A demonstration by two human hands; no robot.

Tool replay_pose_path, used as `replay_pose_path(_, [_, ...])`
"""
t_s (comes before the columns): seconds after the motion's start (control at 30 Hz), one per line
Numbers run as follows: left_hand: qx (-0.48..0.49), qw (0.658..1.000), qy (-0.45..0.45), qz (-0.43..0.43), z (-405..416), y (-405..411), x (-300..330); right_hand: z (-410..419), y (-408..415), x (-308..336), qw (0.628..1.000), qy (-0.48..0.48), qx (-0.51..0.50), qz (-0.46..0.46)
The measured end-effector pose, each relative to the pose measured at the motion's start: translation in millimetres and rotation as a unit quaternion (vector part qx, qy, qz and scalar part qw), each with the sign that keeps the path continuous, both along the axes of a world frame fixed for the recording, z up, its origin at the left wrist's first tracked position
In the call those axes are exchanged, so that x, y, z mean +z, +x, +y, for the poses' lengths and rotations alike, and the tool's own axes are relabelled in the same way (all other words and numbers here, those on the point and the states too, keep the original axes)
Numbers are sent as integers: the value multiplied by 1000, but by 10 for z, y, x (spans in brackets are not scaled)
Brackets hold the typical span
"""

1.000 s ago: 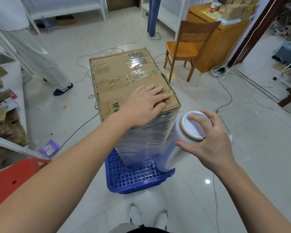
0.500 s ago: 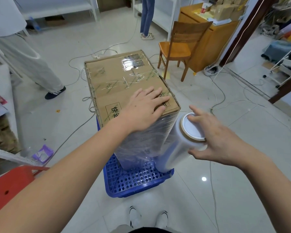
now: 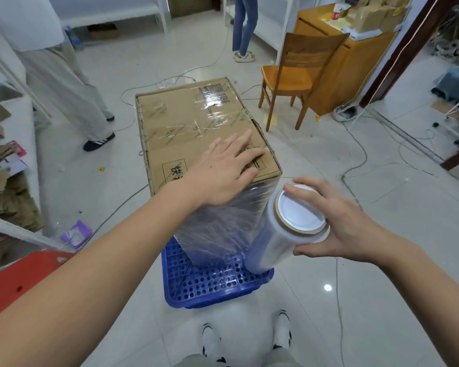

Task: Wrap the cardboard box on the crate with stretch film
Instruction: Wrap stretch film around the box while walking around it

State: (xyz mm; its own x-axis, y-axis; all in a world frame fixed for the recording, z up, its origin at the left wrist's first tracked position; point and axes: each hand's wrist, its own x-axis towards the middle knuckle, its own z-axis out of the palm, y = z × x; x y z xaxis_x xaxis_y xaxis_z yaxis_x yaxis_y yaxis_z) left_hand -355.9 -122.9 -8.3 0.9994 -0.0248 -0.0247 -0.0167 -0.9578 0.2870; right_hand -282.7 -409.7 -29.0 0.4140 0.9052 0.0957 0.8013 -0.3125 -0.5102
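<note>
Your left hand (image 3: 224, 172) lies flat, fingers straight, on the cardboard box (image 3: 196, 133); your right hand (image 3: 339, 223) grips the stretch film roll (image 3: 276, 239) right beside the box.

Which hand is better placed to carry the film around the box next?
Right. The right hand already grips the top of the stretch film roll at the cardboard box's near right corner, while the left hand lies flat on the box top, steadying it.

Left hand (image 3: 223, 172) lies flat, fingers straight and spread, arm stretched forward; right hand (image 3: 337, 223) curls thumb and fingers in a grip.
</note>
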Motion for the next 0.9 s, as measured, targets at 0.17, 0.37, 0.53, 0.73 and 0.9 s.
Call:
replay_pose_path(0.17, [87,994,64,2,-174,179,85,17,208,-61,995,56,48,63])
replay_pose_path(0.37, [212,975,63,5,-494,423,88,51,417,-134,977,100,139,130])
replay_pose_path(0.53, [236,972,5,-19,-527,386,4,114,440,-227,964,118,202,126])
replay_pose_path(0.73, [226,974,17,-6,-501,379,1,-31,562,-232,975,142,140,97])
replay_pose_path(0.9, [231,973,25,-8,-508,417,-19,-208,477,-264,977,178,38,115])
